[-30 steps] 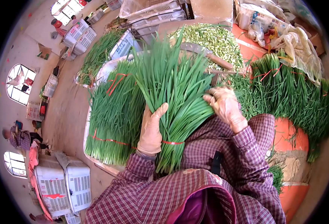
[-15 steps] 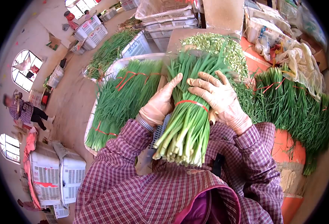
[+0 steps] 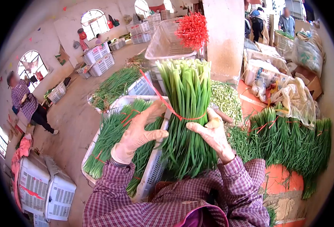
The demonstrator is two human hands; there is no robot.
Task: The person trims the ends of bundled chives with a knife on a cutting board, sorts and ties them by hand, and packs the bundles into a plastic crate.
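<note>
A thick bunch of garlic chives (image 3: 186,94) stands upright before me, pale cut stems up and green leaves hanging down. My right hand (image 3: 212,134), in a thin glove, grips its right side, thumb across the front just below a red tie (image 3: 187,118). One long end of that tie sticks out up and left. Left of the bunch, my gloved left hand (image 3: 136,132) is open, thumb apart from the motion-blurred fingers, near the loose tie end. Beneath it, a white crate (image 3: 155,172) holds tied chive bunches (image 3: 114,132).
A cluster of red ties (image 3: 192,32) hangs by stacked crates (image 3: 167,41) and a pillar (image 3: 223,41). Trimmings (image 3: 225,100) lie behind the bunch. More chives (image 3: 288,140) and plastic bags (image 3: 295,96) are at right. A person (image 3: 28,100) stands at far left.
The bunch has turned from stems toward me to stems up. My left hand has come off it and moved left. The tie now has a long loose end. My view has tilted up.
</note>
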